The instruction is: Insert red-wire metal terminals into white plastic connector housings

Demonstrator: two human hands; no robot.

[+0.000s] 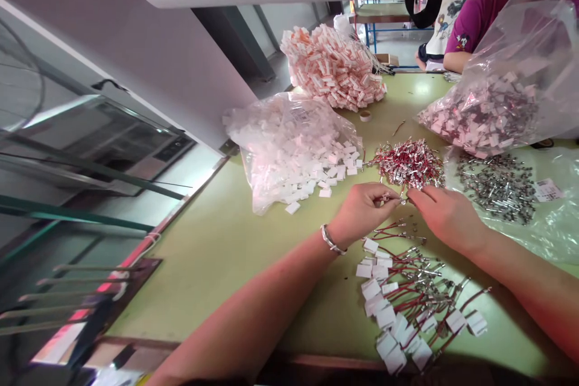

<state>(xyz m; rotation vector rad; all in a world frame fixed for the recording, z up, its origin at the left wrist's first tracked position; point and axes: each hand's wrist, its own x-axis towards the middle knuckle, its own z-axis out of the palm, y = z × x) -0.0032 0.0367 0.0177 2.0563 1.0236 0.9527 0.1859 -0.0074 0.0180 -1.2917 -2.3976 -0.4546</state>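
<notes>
My left hand (367,210) is pinched on a short wire with a shiny metal terminal; its details are small and partly covered by the fingers. Close beside it, the fingers of my right hand (447,217) are closed near the same terminal, and what they grip is hidden. Just beyond both hands lies a pile of short red wires with metal ends (409,163). Below them, on the green table (217,271), are rows of red wires (407,298) with metal terminals, many with white plastic housings (385,316) on one end.
A clear bag of white housings (294,145) lies open on the left. Behind it is a heap of pinkish-white connectors (335,66). On the right are loose metal parts (497,187) on plastic and a filled clear bag (493,108). A person in a purple sleeve (474,27) is across the table.
</notes>
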